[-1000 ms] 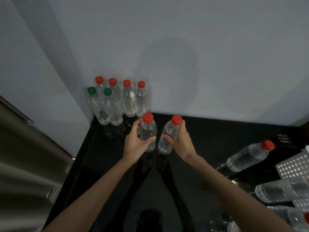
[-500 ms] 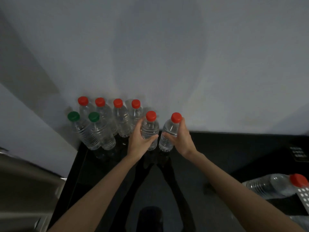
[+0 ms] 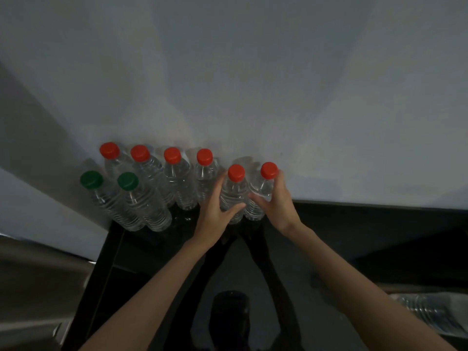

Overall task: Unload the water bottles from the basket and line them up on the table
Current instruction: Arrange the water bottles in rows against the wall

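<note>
A: Holding two red-capped bottles (image 3: 234, 196) upright by the wall, why?
B: I watched left hand (image 3: 215, 214) and right hand (image 3: 276, 203), fingers wrapped round one each, extending the back row (image 3: 157, 171) on the table (image 3: 354, 236).

Hidden, cropped and unclear parts at the back of the table

The left hand (image 3: 217, 216) covers the lower body of the bottle it grips (image 3: 234, 193), and the right hand (image 3: 278, 201) hides the right side of its bottle (image 3: 258, 196), so whether either base touches the black table (image 3: 354, 224) cannot be told. The two green-capped bottles (image 3: 131, 201) screen the lower parts of the red-capped row behind (image 3: 177, 183). At the lower right a lying bottle (image 3: 430, 312) is blurred and partly behind the right forearm. Both forearms are cut by the bottom edge.
</note>
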Available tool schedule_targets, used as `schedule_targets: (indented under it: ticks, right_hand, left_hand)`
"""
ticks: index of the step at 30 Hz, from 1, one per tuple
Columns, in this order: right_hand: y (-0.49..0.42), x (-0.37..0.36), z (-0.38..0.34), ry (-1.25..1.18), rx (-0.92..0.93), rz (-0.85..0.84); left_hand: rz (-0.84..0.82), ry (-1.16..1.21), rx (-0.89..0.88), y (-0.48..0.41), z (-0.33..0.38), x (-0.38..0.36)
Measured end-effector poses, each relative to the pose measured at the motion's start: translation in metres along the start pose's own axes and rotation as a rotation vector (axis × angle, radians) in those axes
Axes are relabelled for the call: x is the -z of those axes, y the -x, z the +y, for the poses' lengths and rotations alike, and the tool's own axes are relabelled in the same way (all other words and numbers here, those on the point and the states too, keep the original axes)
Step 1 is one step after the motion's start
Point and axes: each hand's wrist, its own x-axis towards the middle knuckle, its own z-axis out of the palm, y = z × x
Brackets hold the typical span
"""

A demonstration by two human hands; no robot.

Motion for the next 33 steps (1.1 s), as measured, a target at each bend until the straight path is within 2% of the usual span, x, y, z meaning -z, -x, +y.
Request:
schedule_targets:
  ticks: [6,11,12,14,16,18,21,27,33]
  right_hand:
    - [-0.003,0.003,0.005,0.087,0.036,-0.025]
    - [-0.004,0.002,0.005,0.111,0.01,-0.031]
    - [-0.003,0.002,0.006,0.118,0.003,-0.03]
    - [-0.003,0.003,0.006,0.138,0.004,-0.032]
    - [-0.002,0.006,0.007,0.15,0.008,-0.044]
    - [-0.001,0.01,0.007,0.13,0.005,-0.064]
    - [0.001,0.015,0.01,0.046,-0.047,-0.064]
    - [-0.006,0.015,0.014,-0.028,-0.065,-0.038]
    - [-0.013,0.007,0.016,-0.018,-0.054,0.034]
  left_hand:
    - [-0.048,-0.143,0.006,0.011,0.011,0.006]
    - [0.156,-0.133,0.166,0.041,0.008,0.009]
    - [0.206,-0.059,0.248,0.047,0.005,0.008]
    - [0.282,0.254,0.513,0.049,0.001,0.003]
    - [0.268,0.695,0.822,0.043,-0.001,-0.004]
    - [0.238,1.022,0.989,0.033,0.001,-0.01]
    - [0.232,1.177,1.044,0.021,-0.005,-0.019]
    - [0.357,1.271,1.022,0.009,-0.021,-0.023]
    - [0.37,1.359,1.015,-0.002,-0.023,-0.017]
